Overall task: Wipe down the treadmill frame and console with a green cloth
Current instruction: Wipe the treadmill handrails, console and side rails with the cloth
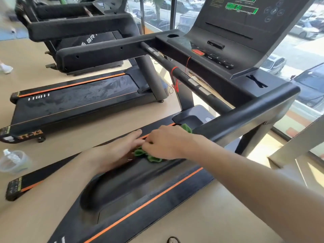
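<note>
The black treadmill with orange stripes fills the view; its deck side rail (157,195) runs from bottom left to the centre, its handrail (245,118) crosses above my right arm, and the console (233,27) with a lit green display stands at the top right. A crumpled green cloth (150,156) lies on the running belt near the front of the deck. My right hand (166,142) lies on top of the cloth with fingers curled into it. My left hand (121,149) lies flat with straight fingers on the belt, touching the cloth's left edge.
A second treadmill (75,99) stands parallel at the left, a third folded behind it. A clear plastic container with a bottle (13,160) sits on the beige floor at the left. Windows over a car park are at the right. A person's shoe (6,68) shows at the far left.
</note>
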Motion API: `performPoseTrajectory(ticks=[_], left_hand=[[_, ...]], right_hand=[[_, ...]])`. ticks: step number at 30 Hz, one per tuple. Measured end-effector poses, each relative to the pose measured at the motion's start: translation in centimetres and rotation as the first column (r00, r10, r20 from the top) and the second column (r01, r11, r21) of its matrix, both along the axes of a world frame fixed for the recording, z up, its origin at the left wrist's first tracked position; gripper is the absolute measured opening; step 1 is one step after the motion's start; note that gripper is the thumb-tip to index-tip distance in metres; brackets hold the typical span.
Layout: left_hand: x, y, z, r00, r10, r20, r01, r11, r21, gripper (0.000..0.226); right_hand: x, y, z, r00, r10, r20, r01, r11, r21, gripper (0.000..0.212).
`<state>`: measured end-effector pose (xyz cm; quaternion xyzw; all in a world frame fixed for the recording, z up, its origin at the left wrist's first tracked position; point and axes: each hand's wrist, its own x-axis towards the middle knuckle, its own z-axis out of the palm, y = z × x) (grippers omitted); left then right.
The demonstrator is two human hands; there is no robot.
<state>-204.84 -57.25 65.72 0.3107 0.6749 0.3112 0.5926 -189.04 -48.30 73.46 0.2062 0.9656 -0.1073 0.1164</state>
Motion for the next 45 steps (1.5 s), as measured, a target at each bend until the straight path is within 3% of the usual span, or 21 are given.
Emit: performPoseTrajectory(ticks=[3,7,12,15,19,24,28,30,32,35,41,43,45], left_hand=[[3.4,1.8,2.7,0.983,-0.153,-0.105,0.152,0.988,-0.019,0.064],[2.9,2.4,3.0,0.972,-0.180,-0.150,0.160,0.978,-0.134,0.072],[2.3,1.4,2.2,0.985,-0.133,-0.109,0.113,0.979,-0.171,0.077],[1.7,0.5,3.0,0.989,-0.108,-0.096,0.089,0.979,-0.183,0.078],[-1.2,-1.9,3.0,0.989,0.034,-0.146,-0.052,0.991,-0.126,0.078],[-5.2,-6.1,1.4,0.988,0.081,-0.131,-0.092,0.992,-0.081,0.073],[-7.1,-8.6,0.8,0.996,0.042,-0.078,-0.044,0.999,-0.023,0.070],[-7.5,-9.2,0.6,0.998,-0.008,-0.061,0.009,1.000,0.019,0.067],[-6.8,-9.4,0.6,0.998,0.002,-0.061,0.002,0.998,0.066,0.063],[-5.1,-9.3,0.8,0.996,-0.055,-0.074,0.064,0.989,0.130,0.056],[-2.9,-6.8,1.8,0.988,-0.143,-0.062,0.154,0.961,0.232,0.058],[-2.4,-5.9,2.1,0.989,-0.133,-0.062,0.144,0.956,0.256,0.055],[-1.5,-4.9,2.7,0.988,-0.127,-0.085,0.146,0.949,0.279,0.054]], right_hand=[[4.4,8.5,1.0,0.976,-0.188,0.114,0.175,0.978,0.114,0.037],[8.4,16.6,1.3,0.902,-0.414,0.119,0.392,0.903,0.174,0.046],[7.4,15.6,-0.1,0.920,-0.380,0.101,0.325,0.880,0.347,0.045],[6.2,12.7,0.8,0.930,-0.345,0.125,0.293,0.903,0.313,0.035],[1.7,4.7,0.5,0.975,-0.196,0.102,0.175,0.967,0.186,0.038],[-3.5,-6.4,-0.3,0.995,-0.083,-0.052,0.089,0.987,0.132,0.037],[-5.9,-13.7,-1.1,0.974,-0.076,-0.215,0.128,0.962,0.241,0.042],[-6.5,-16.5,-2.5,0.931,-0.071,-0.359,0.207,0.910,0.358,0.035],[-6.2,-18.4,-4.7,0.831,-0.095,-0.549,0.328,0.879,0.345,0.031],[-5.2,-21.1,-7.6,0.761,-0.026,-0.649,0.341,0.867,0.364,0.026],[-1.8,-18.4,-10.5,0.664,0.264,-0.700,0.198,0.840,0.505,0.029],[-0.3,-15.8,-10.1,0.633,0.257,-0.731,0.180,0.869,0.461,0.037],[1.4,-12.3,-9.0,0.611,0.124,-0.782,0.269,0.897,0.352,0.036]])
